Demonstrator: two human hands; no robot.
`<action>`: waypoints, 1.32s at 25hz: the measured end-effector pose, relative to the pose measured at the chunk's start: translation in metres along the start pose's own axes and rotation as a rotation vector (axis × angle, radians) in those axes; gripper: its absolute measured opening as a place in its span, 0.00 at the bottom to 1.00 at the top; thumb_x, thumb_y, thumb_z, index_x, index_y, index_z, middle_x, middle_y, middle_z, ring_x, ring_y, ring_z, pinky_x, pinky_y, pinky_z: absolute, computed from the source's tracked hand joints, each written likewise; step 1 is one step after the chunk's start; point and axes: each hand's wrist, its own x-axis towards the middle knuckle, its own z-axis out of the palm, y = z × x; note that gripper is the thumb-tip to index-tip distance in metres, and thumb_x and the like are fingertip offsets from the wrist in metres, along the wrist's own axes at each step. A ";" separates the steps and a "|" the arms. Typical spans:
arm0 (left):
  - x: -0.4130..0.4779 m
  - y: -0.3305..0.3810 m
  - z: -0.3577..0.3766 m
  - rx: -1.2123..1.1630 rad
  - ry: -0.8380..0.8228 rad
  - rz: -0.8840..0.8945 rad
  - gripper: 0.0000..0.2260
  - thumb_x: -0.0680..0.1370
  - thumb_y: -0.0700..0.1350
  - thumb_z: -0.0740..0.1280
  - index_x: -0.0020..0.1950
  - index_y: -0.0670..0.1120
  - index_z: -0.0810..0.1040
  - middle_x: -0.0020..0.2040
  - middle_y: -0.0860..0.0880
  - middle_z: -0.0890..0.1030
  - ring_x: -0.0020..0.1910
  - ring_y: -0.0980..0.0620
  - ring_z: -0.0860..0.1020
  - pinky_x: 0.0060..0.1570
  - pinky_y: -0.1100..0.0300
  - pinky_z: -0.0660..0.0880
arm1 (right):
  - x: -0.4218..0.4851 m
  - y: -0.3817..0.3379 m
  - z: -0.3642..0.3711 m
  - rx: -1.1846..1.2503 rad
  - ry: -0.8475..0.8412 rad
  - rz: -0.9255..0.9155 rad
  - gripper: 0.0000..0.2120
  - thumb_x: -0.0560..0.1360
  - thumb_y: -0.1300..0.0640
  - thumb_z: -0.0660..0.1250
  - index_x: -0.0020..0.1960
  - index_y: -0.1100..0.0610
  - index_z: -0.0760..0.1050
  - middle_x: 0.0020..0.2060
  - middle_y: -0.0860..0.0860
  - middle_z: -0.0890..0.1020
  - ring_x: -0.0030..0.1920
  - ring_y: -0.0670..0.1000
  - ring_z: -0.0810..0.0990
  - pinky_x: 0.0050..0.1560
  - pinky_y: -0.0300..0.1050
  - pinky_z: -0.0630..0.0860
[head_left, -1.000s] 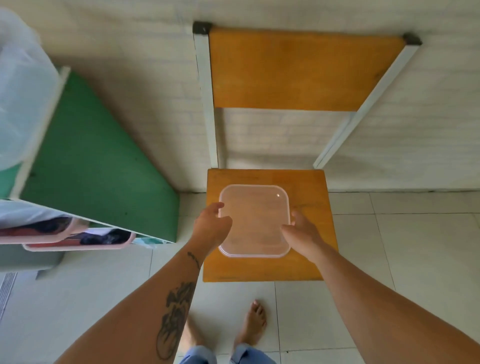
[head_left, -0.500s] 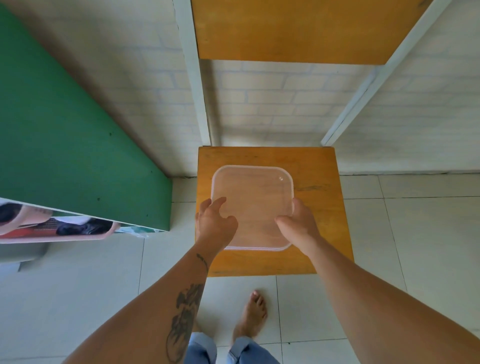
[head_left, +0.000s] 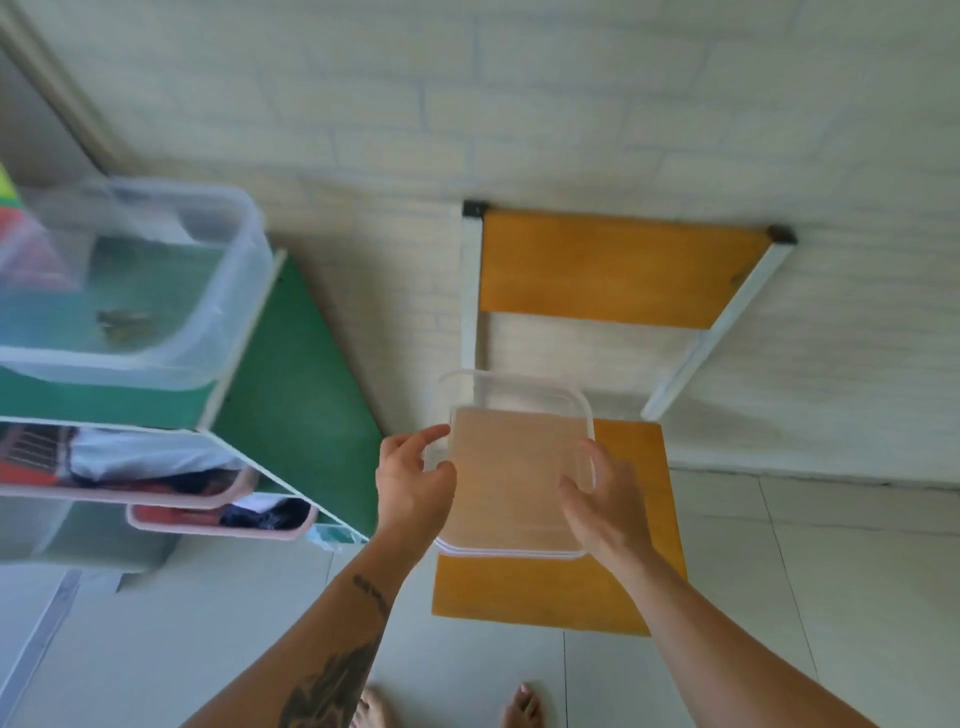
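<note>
Clear container (head_left: 511, 483) gripped at 9 o'clock edge by left hand (head_left: 413, 486), 3 o'clock by right hand (head_left: 602, 499). Lift off chair seat (head_left: 540, 592) judged in hand. Next: level carry required.

What blur, hands and frame edges keep back

The clear container (head_left: 514, 483) is smeared by motion. Whether it is one piece or a lid over a base cannot be told, and its side edges disappear behind the left hand (head_left: 415, 483) and right hand (head_left: 605, 501). It covers much of the chair seat (head_left: 623, 592). The clear bin (head_left: 156, 291) on the shelf is blurred and cut by the left edge — the small dark thing inside is unreadable. The bare feet (head_left: 522, 706) run off the bottom edge.
</note>
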 end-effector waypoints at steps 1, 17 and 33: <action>-0.008 0.018 -0.017 -0.001 0.010 0.032 0.21 0.75 0.36 0.61 0.63 0.53 0.79 0.59 0.53 0.69 0.59 0.48 0.75 0.46 0.67 0.73 | -0.008 -0.019 -0.010 0.019 -0.003 -0.033 0.28 0.75 0.47 0.62 0.74 0.42 0.61 0.67 0.55 0.68 0.68 0.58 0.68 0.63 0.55 0.72; 0.029 0.157 -0.310 -0.085 0.160 0.309 0.20 0.72 0.36 0.62 0.62 0.49 0.81 0.50 0.44 0.82 0.31 0.51 0.77 0.31 0.66 0.73 | -0.057 -0.324 0.009 0.111 0.151 -0.381 0.26 0.73 0.44 0.60 0.70 0.43 0.68 0.66 0.57 0.71 0.62 0.58 0.75 0.61 0.56 0.74; 0.130 0.065 -0.404 0.305 0.031 0.273 0.26 0.71 0.37 0.64 0.69 0.49 0.75 0.71 0.46 0.72 0.67 0.42 0.72 0.69 0.44 0.71 | -0.073 -0.404 0.140 -0.213 0.062 -0.230 0.30 0.75 0.48 0.57 0.77 0.46 0.59 0.68 0.57 0.65 0.68 0.61 0.66 0.65 0.58 0.69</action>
